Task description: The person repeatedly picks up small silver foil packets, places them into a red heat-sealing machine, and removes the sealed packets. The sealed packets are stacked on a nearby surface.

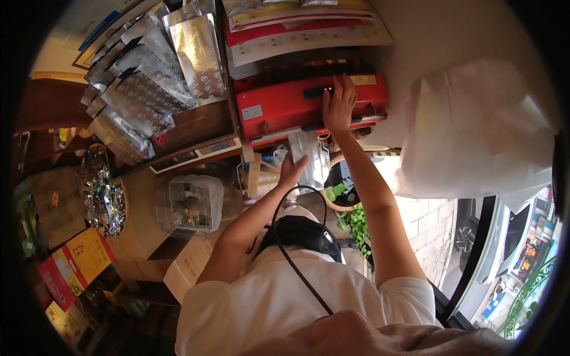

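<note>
A red bag sealer (267,113) stands in front of me, with small red lights glowing on its dark panel. My right hand (341,107) lies on the sealer's top beside that panel, fingers stretched out. Below the front edge, my left hand (291,171) pinches a silvery pouch (306,155), whose upper end reaches up to the sealer's black-handled front bar. Whether that end sits inside the sealer is hidden. To the left, a dark wooden tray (196,127) carries several silver patterned foil pouches (139,95).
Stacked red and white printed sheets (309,41) lie behind the sealer. A large white plastic bag (475,130) bulges at the right. Lower left are a wire cage (190,202), a round basket of shiny wrapped pieces (104,190) and a cardboard box (189,267). A potted plant (355,222) stands below.
</note>
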Demonstrator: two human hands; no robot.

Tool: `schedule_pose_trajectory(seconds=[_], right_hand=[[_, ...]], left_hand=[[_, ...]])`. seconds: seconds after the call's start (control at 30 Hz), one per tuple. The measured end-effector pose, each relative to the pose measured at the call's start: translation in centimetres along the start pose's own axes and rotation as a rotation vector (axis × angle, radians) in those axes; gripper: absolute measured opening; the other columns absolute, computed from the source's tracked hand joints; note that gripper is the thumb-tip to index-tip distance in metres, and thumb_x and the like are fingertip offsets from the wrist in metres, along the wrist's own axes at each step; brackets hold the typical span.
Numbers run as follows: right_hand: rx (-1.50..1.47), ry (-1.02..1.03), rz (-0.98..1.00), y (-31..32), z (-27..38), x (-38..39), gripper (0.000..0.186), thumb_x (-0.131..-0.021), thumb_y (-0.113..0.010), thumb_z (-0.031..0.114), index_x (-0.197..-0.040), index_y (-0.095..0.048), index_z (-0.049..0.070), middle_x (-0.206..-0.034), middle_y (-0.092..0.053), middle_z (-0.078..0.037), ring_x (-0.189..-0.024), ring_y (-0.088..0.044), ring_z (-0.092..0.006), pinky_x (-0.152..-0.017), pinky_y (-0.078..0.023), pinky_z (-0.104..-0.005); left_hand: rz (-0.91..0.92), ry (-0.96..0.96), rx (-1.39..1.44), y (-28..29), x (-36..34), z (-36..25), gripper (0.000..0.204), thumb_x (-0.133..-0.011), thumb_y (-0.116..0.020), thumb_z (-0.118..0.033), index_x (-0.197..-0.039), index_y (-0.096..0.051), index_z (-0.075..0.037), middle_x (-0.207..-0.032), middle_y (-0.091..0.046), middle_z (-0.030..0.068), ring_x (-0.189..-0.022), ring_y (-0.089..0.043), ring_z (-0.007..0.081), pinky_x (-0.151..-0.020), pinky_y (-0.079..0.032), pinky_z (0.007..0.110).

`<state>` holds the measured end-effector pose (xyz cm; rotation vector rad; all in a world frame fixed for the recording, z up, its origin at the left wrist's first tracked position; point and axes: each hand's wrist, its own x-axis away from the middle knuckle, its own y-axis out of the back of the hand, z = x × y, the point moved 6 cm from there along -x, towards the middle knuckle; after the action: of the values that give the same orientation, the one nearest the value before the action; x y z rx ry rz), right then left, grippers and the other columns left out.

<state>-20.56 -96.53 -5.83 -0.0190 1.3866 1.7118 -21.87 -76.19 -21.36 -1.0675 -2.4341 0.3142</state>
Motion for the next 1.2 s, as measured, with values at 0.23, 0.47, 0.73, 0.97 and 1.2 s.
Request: schedule_pose_trajectory(seconds=[0.23,0.47,0.73,0.97,1.2], right_hand=[[-0.354,-0.03,-0.25,4.0,0.3,-1.9,0.034,-0.091,-0.049,0.017,-0.123,-0.048,0.005,-0.133,-0.035,-0.018,-0.121,-0.035,-0.036,-0.1,-0.029,-0.0438],[-1.064,-0.473,0.128,7.1,-1.1,8.2,0.034,-0.092,-0.052,0.016,-0.123,-0.048,0.004,-0.12,-0.05,-0.011,-0.11,-0.048,-0.019,-0.095,-0.036,-0.0322],[-1.346,-0.621,0.545,8.7,3.1,16.5,0.064,-0.082,-0.068,0.013,-0.135,-0.035,0.004,-0.127,-0.046,-0.01,-0.116,-0.046,-0.0206,-0.099,-0.035,-0.0328],[-1.433,-0.58,0.4,9.5,5.9,11.4,0.063,-0.08,-0.067,0.003,-0.136,-0.037,0.003,-0.128,-0.049,-0.008,-0.115,-0.047,-0.0167,-0.096,-0.038,-0.0301],[-1.169,-0.565,-0.001,9.1,-4.7,-10.4,0.044,-0.079,-0.069,0.017,-0.117,-0.055,0.0,-0.109,-0.059,-0.008,-0.102,-0.054,-0.0181,-0.082,-0.044,-0.0309]], left_hand=[[0.005,0.022,-0.013,-0.8,1.3,-1.7,0.036,-0.086,-0.066,-0.023,-0.11,-0.052,-0.001,-0.1,-0.06,0.0044,-0.089,-0.054,0.0115,-0.079,-0.043,0.027],[0.093,-0.042,-0.078,-2.9,4.4,-5.8,0.035,-0.084,-0.067,-0.019,-0.111,-0.052,-0.002,-0.1,-0.059,0.004,-0.09,-0.054,0.0121,-0.08,-0.043,0.027],[0.085,-0.218,0.0,-3.7,5.8,-13.4,0.035,-0.087,-0.064,-0.016,-0.114,-0.047,-0.001,-0.103,-0.057,0.004,-0.092,-0.053,0.0117,-0.081,-0.043,0.028],[0.123,-0.127,-0.077,-3.3,5.2,-15.5,0.047,-0.096,-0.045,-0.038,-0.126,-0.035,-0.003,-0.117,-0.049,0.0084,-0.105,-0.048,0.0143,-0.088,-0.04,0.029],[0.214,-0.169,-0.042,2.0,7.2,-16.2,0.043,-0.098,-0.037,-0.038,-0.124,-0.041,-0.003,-0.121,-0.051,0.0162,-0.111,-0.052,0.0242,-0.095,-0.042,0.037]])
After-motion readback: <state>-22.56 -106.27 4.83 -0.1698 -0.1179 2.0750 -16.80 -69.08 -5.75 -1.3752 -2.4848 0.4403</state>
